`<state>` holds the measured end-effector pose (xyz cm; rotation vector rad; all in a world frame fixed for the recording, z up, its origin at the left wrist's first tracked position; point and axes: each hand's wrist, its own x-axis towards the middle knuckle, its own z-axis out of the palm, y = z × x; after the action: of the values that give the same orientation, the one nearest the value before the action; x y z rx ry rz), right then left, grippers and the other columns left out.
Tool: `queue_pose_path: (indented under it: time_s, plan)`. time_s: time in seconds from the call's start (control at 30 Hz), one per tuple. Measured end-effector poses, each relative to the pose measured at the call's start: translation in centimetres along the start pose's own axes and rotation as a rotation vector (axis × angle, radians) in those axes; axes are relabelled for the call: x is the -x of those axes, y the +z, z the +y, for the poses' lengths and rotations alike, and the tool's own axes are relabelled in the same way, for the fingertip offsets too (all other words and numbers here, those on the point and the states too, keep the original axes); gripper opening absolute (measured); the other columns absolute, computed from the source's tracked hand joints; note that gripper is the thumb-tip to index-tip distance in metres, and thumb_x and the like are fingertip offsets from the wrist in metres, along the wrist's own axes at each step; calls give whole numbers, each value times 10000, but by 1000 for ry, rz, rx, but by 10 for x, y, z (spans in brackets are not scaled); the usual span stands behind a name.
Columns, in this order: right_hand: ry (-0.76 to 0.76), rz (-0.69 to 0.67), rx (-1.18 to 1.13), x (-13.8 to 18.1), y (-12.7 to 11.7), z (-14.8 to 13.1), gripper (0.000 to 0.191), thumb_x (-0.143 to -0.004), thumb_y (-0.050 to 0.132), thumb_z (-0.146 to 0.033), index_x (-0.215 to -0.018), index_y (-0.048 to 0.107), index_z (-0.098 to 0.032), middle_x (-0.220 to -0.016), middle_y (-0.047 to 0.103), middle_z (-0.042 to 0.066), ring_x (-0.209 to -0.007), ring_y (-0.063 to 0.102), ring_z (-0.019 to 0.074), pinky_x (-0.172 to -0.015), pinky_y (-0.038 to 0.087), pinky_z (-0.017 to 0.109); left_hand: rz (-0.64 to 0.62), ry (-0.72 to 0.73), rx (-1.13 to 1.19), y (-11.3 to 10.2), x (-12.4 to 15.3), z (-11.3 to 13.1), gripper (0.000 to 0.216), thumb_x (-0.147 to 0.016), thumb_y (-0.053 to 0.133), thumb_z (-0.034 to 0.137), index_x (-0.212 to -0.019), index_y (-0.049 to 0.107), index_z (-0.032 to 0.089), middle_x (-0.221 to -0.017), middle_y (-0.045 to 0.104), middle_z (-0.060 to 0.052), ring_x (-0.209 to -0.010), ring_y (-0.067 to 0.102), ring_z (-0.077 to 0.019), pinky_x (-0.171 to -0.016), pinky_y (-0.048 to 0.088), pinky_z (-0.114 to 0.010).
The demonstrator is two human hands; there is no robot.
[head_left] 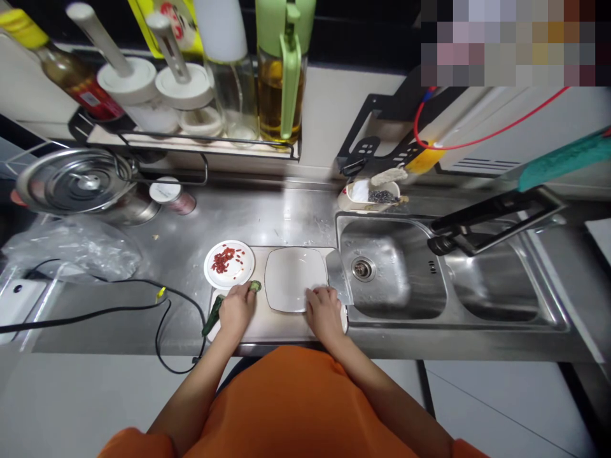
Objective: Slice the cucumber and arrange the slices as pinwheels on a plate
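Note:
My left hand (237,310) is wrapped over a dark green cucumber (212,316); a pale cut end shows beyond the fingertips, and the middle is hidden under the hand. Whether it is one piece or two I cannot tell. At the lower right edge of a white square plate (294,277), my right hand (325,312) has its fingers curled on the rim. That plate lies on a light cutting board (281,327). A broad knife blade (340,278) lies just right of the plate. Above my left hand, a round white plate (243,275) holds chopped red pieces.
A double sink (401,267) with a black faucet (496,219) is on the right. On the left are a lidded pot (86,181), a plastic bag (71,248) and a black cable (186,291). A rack (205,149) of bottles and jars hangs behind the counter.

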<state>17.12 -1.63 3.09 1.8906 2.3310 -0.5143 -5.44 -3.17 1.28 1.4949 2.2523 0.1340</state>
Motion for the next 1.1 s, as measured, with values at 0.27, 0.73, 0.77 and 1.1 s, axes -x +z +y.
queue_pose_path:
  time_s: [0.27, 0.73, 0.77, 1.1]
  plan:
    - [-14, -7, 4, -2, -2, -3, 269, -905, 444, -242, -1128, 595, -250, -1100, 532, 96, -1065, 344, 247, -765, 322, 328, 29, -19, 66, 0, 0, 0, 225, -846, 485, 290, -987, 642, 214, -980, 656, -62, -881, 582, -192, -754, 407, -271]
    - [-109, -32, -161, -15, -7, -11, 248, -879, 455, -185, -1045, 635, -224, -1032, 571, 79, -1012, 393, 220, -732, 333, 298, 44, 140, 203, -4, -2, -8, 119, -785, 501, 229, -794, 617, 202, -769, 647, -22, -749, 570, -153, -741, 424, -252]
    - [-137, -25, -195, -18, -8, -14, 260, -875, 458, -173, -1065, 630, -216, -1022, 579, 79, -1004, 402, 215, -738, 340, 296, 30, 133, 232, -6, -2, -8, 112, -782, 511, 240, -792, 617, 204, -743, 642, -11, -716, 566, -143, -723, 425, -244]
    - [-360, 19, -403, -49, -25, -40, 264, -829, 532, -164, -1054, 659, -222, -991, 635, 59, -1000, 449, 211, -801, 368, 323, -109, 301, 533, -24, -7, 24, 137, -755, 544, 281, -773, 651, 197, -685, 609, 15, -630, 512, -94, -607, 396, -192]
